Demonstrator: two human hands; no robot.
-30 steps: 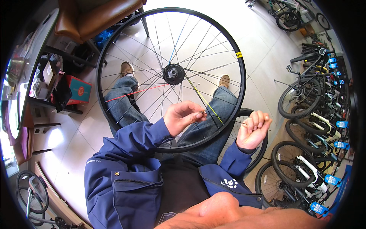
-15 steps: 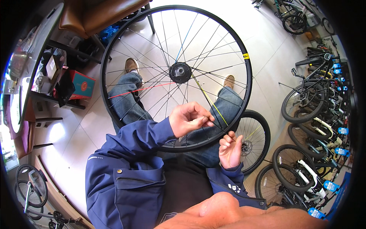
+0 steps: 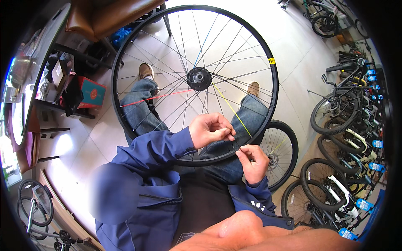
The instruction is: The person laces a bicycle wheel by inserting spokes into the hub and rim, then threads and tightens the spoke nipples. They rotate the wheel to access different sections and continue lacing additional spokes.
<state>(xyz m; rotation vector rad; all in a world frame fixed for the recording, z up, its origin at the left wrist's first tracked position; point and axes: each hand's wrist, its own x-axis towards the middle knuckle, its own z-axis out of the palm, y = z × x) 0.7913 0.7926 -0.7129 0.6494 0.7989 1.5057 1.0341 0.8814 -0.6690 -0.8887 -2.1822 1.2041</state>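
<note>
Across my lap lies a bicycle wheel with a black rim (image 3: 114,79) and no tyre. Its black hub (image 3: 199,78) sits in the middle. Most spokes are black; one is red (image 3: 157,98), one blue (image 3: 205,40) and one yellow (image 3: 232,110). Inside the rim at the lower right, my left hand (image 3: 209,129) is closed in a pinch on a thin black spoke. My right hand (image 3: 254,162) is beside it at the rim's near right edge, thumb and fingertips pressed together. Whatever is in that pinch is too small to make out.
A smaller tyred wheel (image 3: 278,152) stands right of my knee. Rows of bicycles (image 3: 335,111) line the right side. At left are a glass-topped table (image 3: 39,54), a red and teal box (image 3: 93,93) and a brown leather chair (image 3: 98,19). Another bicycle (image 3: 35,205) stands lower left.
My right hand has moved left and inward over the rim, closer to the left hand, and its fingers have turned toward the spokes. My left hand stays nearly in place.
</note>
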